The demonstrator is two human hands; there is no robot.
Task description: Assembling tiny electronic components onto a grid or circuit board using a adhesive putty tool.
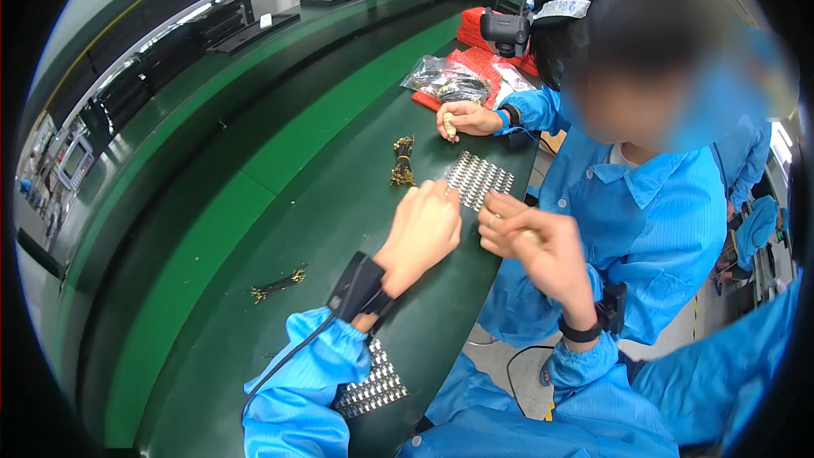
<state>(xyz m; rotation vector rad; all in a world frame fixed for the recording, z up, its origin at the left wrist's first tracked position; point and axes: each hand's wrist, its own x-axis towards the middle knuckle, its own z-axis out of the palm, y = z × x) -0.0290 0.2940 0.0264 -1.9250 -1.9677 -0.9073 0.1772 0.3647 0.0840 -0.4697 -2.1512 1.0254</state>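
My left hand is over the dark green table, back upward and fingers curled. Its fingertips are out of sight by the near left edge of a panel of small silvery parts in rows. Just right of that panel, my right hand is raised with thumb and fingers pinched together, slightly blurred; a pale finger cover shows on it. What either hand holds is too small or hidden to make out. Beyond my left hand lies a tied bundle of black wires with gold-coloured ends. Under my left forearm, a second panel of silvery parts is partly covered.
A co-worker in blue sits at the right, one hand on the table beyond the panel. Past it lie a clear plastic bag of dark parts and red bubble wrap. Another wire bundle rests left of my forearm. A green belt curves along the left.
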